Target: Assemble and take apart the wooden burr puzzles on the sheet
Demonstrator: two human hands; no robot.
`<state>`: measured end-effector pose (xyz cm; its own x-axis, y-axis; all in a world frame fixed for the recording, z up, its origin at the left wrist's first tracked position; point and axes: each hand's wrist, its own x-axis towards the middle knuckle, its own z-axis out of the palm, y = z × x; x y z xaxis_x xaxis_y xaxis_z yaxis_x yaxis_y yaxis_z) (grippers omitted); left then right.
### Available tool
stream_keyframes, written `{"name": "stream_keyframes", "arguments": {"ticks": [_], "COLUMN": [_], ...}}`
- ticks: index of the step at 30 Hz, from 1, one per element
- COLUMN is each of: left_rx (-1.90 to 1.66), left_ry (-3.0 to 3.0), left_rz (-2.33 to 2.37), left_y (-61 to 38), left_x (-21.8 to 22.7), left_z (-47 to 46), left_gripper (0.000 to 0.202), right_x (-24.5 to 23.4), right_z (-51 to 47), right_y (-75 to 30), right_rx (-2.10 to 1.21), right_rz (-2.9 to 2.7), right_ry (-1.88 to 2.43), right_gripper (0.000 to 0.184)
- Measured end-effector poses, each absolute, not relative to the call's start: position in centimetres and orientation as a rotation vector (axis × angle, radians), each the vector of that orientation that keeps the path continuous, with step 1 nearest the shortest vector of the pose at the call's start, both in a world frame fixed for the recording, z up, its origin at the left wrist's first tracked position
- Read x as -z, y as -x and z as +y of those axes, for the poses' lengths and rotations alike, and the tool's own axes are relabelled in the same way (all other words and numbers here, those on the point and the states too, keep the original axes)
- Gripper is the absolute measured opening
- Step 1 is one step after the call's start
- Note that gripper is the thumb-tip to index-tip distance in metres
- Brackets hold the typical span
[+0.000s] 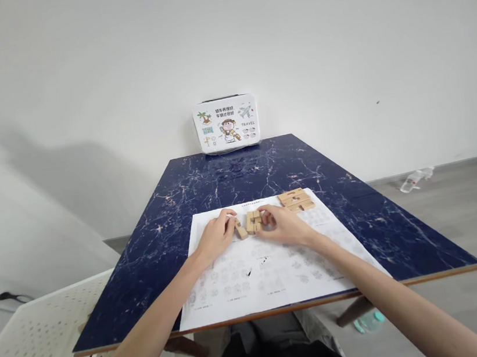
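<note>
A notched wooden piece point(241, 231), pale and square-edged, is held at its upper end by the left hand point(217, 237), whose fingers are bent and brought nearly together around it. Just to its right, a small wooden block assembly point(252, 222) is placed on the paper sheet point(256, 281); straight-sided bars with a recess between them can be made out. Its right side is touched by the fingers of the right hand point(285, 225), which are curled and parted a little; whether anything is gripped by them cannot be told.

Beyond the right hand, near the top right corner of the sheet, flat wooden bars point(296, 200) are laid side by side, warmer in tone, with notches cut into them. The smooth white paper is printed with faint grey diagrams and short lines of text, too small to be read. It is spread over a desk point(238, 172) surfaced in glossy dark blue, veined like marble, and edged in brown. At the far end, a white case point(227, 124) with rounded corners is stood upright near the plain wall point(317, 74), its face decorated with cartoon drawings.
</note>
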<state>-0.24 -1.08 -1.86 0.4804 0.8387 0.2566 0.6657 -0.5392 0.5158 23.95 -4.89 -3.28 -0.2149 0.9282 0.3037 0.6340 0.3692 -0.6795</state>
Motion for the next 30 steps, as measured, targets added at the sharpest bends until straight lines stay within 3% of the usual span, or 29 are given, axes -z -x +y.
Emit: {"name": "stream_keyframes", "arguments": {"ticks": [18, 30], "left_rx": [-0.658, -0.629], "left_ry": [-2.346, -2.338], "left_rz": [1.104, 1.021], "left_y": [0.2, 0.2], "left_x": [1.9, 1.3], "left_z": [-1.3, -1.6], "left_gripper": [0.032, 0.032], "right_x": [4.4, 3.7], "right_z": [-4.8, -4.9], "right_y": [-23.1, -22.8], "right_rx": [-0.432, -0.447], "right_rz": [-2.088, -2.116], "right_ry": [1.127, 1.131], "right_gripper": [0.081, 0.062]}}
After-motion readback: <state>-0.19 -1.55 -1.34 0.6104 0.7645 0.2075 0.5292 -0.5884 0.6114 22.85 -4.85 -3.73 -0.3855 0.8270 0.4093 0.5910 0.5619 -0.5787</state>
